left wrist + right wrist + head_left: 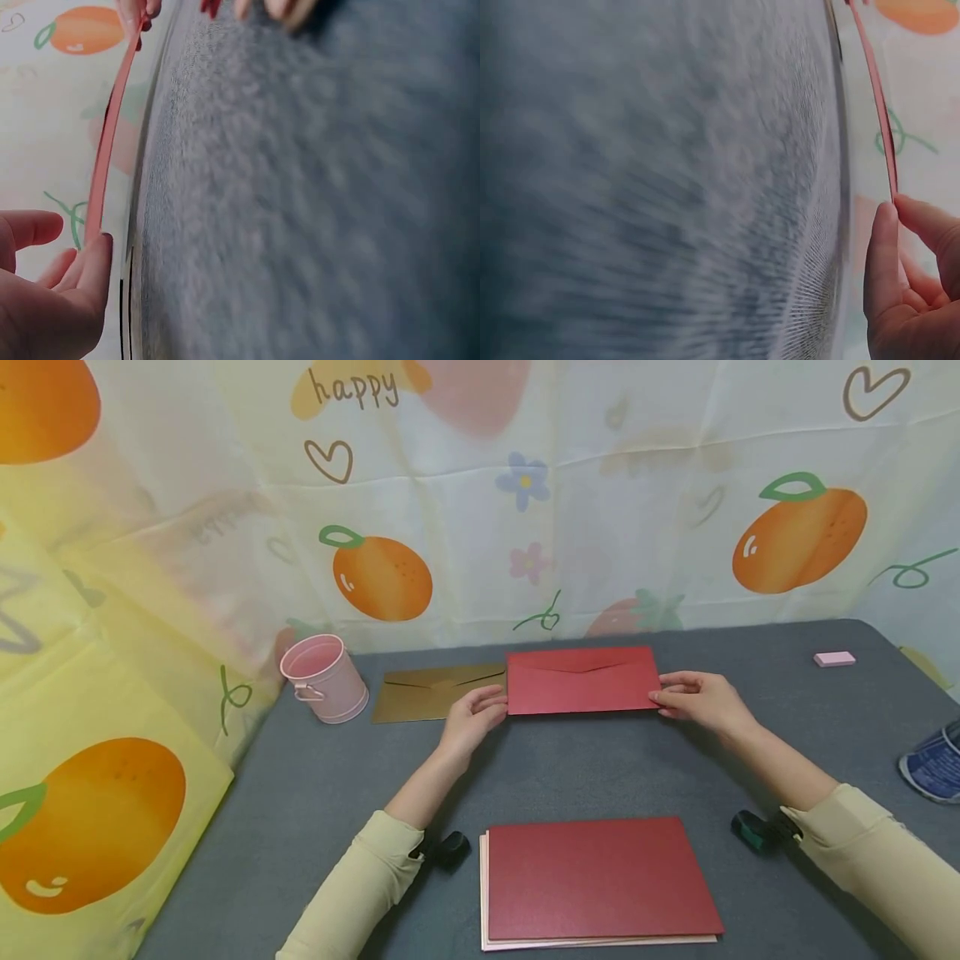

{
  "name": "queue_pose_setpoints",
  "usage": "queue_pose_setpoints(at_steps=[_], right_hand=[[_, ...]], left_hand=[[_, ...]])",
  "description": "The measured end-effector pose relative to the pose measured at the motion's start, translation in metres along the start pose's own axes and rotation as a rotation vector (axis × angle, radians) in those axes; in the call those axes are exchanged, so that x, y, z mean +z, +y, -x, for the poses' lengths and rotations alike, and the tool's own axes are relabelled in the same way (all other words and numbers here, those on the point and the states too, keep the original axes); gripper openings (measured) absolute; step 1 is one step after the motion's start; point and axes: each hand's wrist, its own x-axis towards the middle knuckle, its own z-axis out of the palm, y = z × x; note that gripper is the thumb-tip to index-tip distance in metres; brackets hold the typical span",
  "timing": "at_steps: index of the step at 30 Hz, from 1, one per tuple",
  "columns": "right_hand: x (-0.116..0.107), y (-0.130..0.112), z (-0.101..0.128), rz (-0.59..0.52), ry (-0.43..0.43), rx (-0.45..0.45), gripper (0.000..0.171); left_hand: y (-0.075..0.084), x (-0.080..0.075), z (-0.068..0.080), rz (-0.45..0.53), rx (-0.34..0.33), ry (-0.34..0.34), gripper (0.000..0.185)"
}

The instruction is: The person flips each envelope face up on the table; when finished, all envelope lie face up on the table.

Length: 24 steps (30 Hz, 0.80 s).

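Note:
A red envelope [581,685], flap side up, is held just above the table at the back. My right hand [701,700] pinches its right edge between thumb and finger, as the right wrist view also shows [915,277]. At the opposite edge my left hand [474,718] touches the envelope with its fingertips. In the left wrist view that hand's thumb [34,227] stands away from the paper. Left of the red envelope, a gold envelope [408,697] lies on the table, its right end hidden behind the red one and the left fingers.
Near the front lies a stack of dark red and cream sheets [592,877]. A pink bucket [322,681] stands at the back left. To the right are a small pink block [834,658] and a blue container [933,764]. A fruit-print curtain [570,518] hangs behind the grey table [337,843].

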Motion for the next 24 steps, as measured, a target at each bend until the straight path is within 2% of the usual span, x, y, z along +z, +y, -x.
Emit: queue_pose_setpoints(at_steps=[9, 17, 24], right_hand=[[0.000, -0.002, -0.011, 0.086, 0.006, 0.017, 0.060], [0.001, -0.004, -0.016, 0.269, 0.012, 0.011, 0.059], [0.003, -0.003, -0.019, 0.307, 0.020, 0.007, 0.059]], left_hand=[[0.000, 0.009, -0.007, -0.130, -0.014, 0.008, 0.039], [-0.002, 0.008, -0.008, -0.269, 0.003, -0.007, 0.039], [-0.003, 0.009, -0.007, -0.314, 0.014, -0.018, 0.040]])
